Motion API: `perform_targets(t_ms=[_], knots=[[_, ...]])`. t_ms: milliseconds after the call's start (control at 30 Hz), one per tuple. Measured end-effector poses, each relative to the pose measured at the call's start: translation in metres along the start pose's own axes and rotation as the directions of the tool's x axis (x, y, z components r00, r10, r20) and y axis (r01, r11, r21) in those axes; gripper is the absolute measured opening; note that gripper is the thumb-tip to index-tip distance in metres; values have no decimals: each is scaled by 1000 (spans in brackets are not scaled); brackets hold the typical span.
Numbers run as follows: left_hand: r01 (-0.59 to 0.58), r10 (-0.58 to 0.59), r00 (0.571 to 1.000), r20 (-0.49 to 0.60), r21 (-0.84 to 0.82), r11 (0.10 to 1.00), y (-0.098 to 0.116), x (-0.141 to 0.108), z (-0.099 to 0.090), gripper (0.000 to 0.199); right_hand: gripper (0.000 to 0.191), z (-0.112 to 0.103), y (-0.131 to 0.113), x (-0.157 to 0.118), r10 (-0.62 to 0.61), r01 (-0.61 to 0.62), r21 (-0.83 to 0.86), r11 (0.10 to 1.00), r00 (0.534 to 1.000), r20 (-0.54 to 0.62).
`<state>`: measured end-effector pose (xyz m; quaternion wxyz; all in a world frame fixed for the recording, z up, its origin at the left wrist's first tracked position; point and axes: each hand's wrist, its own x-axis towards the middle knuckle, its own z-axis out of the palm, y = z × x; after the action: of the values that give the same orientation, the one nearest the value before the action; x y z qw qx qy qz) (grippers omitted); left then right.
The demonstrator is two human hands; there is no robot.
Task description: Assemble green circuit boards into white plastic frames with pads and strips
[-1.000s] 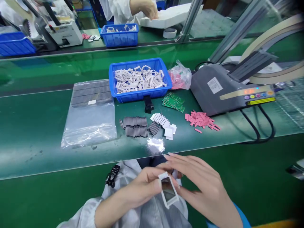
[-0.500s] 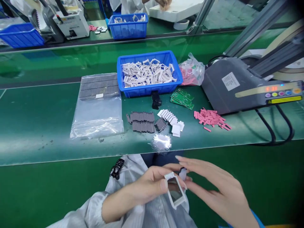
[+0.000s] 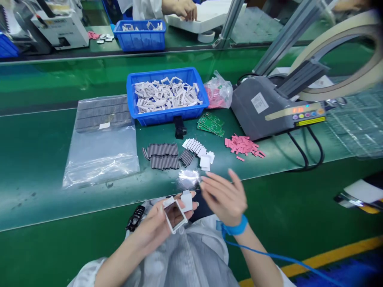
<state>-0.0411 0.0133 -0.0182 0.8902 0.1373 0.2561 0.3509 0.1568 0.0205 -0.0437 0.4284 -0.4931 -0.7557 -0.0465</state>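
My left hand (image 3: 151, 225) grips a small white plastic frame (image 3: 175, 215) with a dark glassy panel inside it. Beside the frame, a white square piece (image 3: 186, 201) rests against the fingers of the same hand. My right hand (image 3: 226, 199), with a blue wristband (image 3: 237, 227), is empty with fingers stretched out. Its fingertips hover by a pile of shiny clear film pieces (image 3: 188, 179) at the table edge; contact cannot be told. Just behind lie white square pieces (image 3: 205, 161) and rows of dark thin panels (image 3: 164, 156).
A blue bin (image 3: 167, 116) holds many white frames. Around it are a plastic bag of panels (image 3: 101, 153), a black part (image 3: 179, 127), green circuit boards (image 3: 211, 124), pink strips (image 3: 243, 145) and a grey tape dispenser (image 3: 260, 107). Across the line, a co-worker's hand (image 3: 185, 8) works.
My right hand has left the frame and moved up to the clear film pile. My left hand keeps the frame, and the white square piece shows more. The view has swung right.
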Motion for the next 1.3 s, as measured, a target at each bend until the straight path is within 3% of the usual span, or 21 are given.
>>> perform_targets(t_ms=[67, 133, 200, 233, 300, 367, 467, 567, 667, 733, 833, 900, 933, 967, 1033, 1067, 1300], knots=[[4, -4, 999, 40, 2, 1000, 3, 0, -1, 36, 11, 10, -1, -6, -19, 19, 6, 1000, 999, 45], [12, -13, 997, 82, 23, 1000, 3, 3, 1, 37, 11, 6, -8, -11, 26, -28, 35, 999, 998, 64], [15, -21, 992, 127, 52, 999, 2, 8, 5, 37, 13, -10, -19, -15, 226, -237, 206, 950, 971, 76], [16, -26, 988, 150, 68, 998, 0, 12, 8, 37, 13, -19, -24, -17, 380, -392, 341, 854, 919, 106], [19, -35, 981, 189, 86, 996, -6, 22, 14, 38, 13, -36, -34, -20, 647, -633, 605, 482, 723, 241], [28, -49, 974, 223, 98, 995, -13, 32, 22, 39, 14, -47, -39, -21, 737, -668, 738, 90, 543, 402], [59, -92, 960, 265, 130, 990, -23, 48, 37, 40, 26, -51, -37, -19, 689, -587, 756, -290, 420, 590], [103, -161, 943, 293, 201, 974, -29, 62, 50, 38, 34, -54, -31, -19, 622, -546, 697, -465, 359, 696], [73, -187, 920, 345, 317, 946, -32, 72, 61, 37, 39, -60, -26, -25, 602, -499, 697, -515, 369, 708], [37, -196, 898, 395, 374, 927, -37, 79, 65, 37, 40, -66, -24, -35, 637, -461, 734, -498, 379, 671], [89, -214, 897, 387, 316, 944, -48, 92, 68, 35, 40, -78, -9, -60, 735, -400, 805, -438, 357, 577], [197, -266, 905, 332, 228, 954, -59, 102, 68, 33, 37, -89, 11, -83, 833, -345, 859, -378, 277, 478], [251, -304, 901, 311, 199, 947, -66, 108, 68, 33, 35, -96, 23, -94, 888, -309, 890, -335, 211, 407], [302, -346, 890, 298, 185, 935, -73, 114, 68, 34, 35, -102, 35, -105, 960, -272, 929, -251, 57, 275], [383, -423, 860, 286, 187, 905, -89, 127, 68, 37, 36, -113, 58, -122, 977, -271, 938, -215, -43, 211], [403, -445, 849, 285, 195, 894, -98, 134, 68, 38, 37, -116, 66, -128, 978, -277, 938, -208, -72, 196], [509, -558, 803, 207, 249, 824, -165, 187, 83, 29, 37, -114, 73, -139, 976, -325, 920, -218, -56, 211]])
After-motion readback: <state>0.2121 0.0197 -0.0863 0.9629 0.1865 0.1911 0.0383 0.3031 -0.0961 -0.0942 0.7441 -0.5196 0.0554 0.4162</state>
